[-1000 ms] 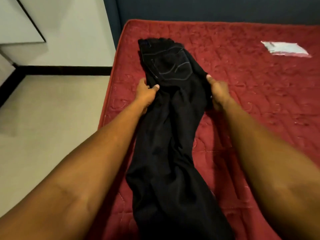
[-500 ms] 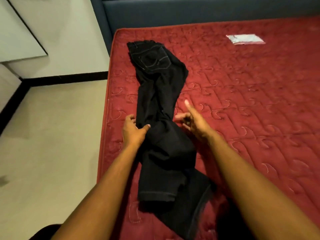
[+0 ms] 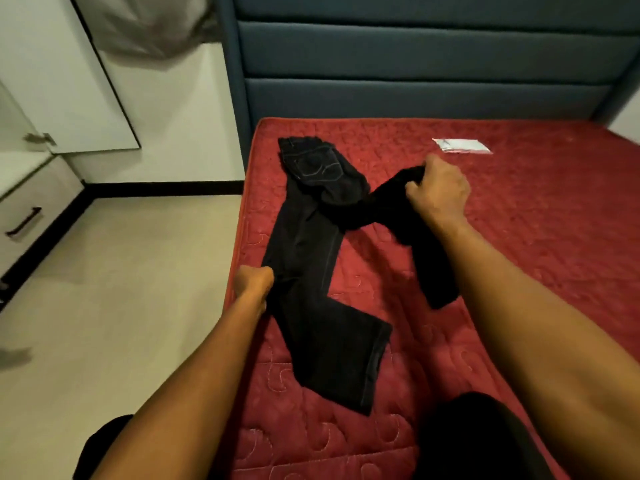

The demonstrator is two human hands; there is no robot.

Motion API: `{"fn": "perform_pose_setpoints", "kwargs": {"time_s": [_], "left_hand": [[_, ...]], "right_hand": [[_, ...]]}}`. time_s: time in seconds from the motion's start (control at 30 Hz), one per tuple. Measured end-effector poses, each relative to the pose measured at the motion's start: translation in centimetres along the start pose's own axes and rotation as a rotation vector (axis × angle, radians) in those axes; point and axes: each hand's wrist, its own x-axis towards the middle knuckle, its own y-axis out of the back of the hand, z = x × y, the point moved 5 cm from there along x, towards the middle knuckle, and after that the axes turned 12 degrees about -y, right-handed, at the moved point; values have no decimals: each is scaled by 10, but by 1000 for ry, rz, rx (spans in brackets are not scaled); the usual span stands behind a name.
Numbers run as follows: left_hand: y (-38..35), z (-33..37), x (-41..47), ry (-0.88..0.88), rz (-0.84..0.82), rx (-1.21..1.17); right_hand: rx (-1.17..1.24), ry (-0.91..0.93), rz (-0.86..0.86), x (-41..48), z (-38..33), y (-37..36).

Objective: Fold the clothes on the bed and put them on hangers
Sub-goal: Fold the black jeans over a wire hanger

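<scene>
Left hand looks clenched on the black jeans, I think; right hand grips the other leg, lifted.

One pair of jeans, one packet, two hands

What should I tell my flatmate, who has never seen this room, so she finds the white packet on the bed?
Start at the red quilted mattress against the blue padded headboard. Near the headboard end, just beyond the right hand, lies a flat white packet. It is the only pale thing on the bed; the black jeans are dark.
</scene>
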Motion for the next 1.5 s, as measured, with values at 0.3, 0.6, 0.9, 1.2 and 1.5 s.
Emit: {"fn": "perform_pose_setpoints", "kwargs": {"time_s": [0.3, 0.6, 0.9, 1.2, 1.5], "left_hand": [[-3, -29, -47, -104, -75, 370], [-17, -58, -84, 124, -582, -224], [48, -68, -67, 187, -602, -236], [76, -85, -95, 138, -550, -10], [60, -108, -133, 262, -952, -27]], "right_hand": [[-147, 173, -594, -144, 35, -117], [-148, 323, -977, -213, 1, -85], [16, 251, -1573, -309, -43, -58], [247, -404, -1128, -301, 28, -126], [291, -456, -1234, -272, 63, -100]]}}
